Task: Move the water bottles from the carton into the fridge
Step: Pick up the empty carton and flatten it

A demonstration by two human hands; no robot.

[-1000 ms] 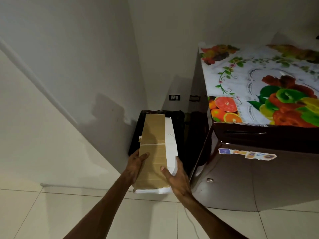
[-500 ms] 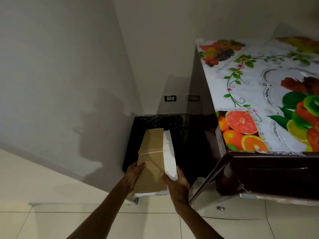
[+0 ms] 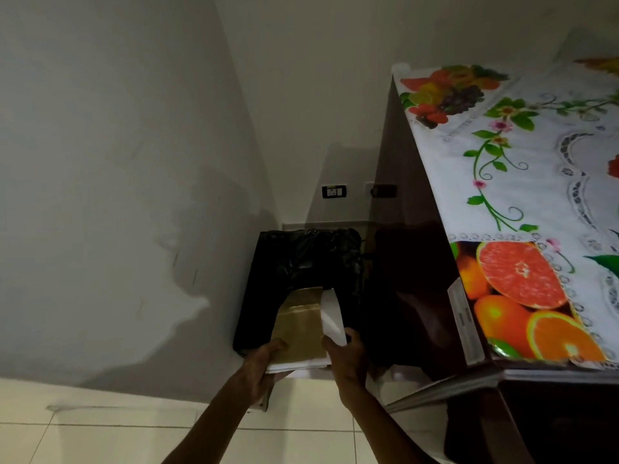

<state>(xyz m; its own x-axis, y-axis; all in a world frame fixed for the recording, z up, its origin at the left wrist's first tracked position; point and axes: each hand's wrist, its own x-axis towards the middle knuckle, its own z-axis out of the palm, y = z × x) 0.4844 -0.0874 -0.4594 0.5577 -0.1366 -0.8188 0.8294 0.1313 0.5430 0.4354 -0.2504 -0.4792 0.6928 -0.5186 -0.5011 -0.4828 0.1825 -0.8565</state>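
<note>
Pale plaster wall fills my left side, with white floor tiles below it. My left hand grips the near left edge of the flattened carton, fingers wrapped around the cardboard. The carton tilts forward, its far end dipping into the black-lined bin that stands in the corner. My right hand clasps the near right edge, just beside a white flap.

No water bottles show anywhere. I judge they are already in the fridge, which stands just right of the bin under a fruit-print cloth, though I cannot see inside it.

What is left looks like throwing the carton away. To do that well, I should feed it straight down the middle of the opening so its corners do not snag the loose liner and drag it in. I should let go with both hands together only once the far end rests on something.
</note>
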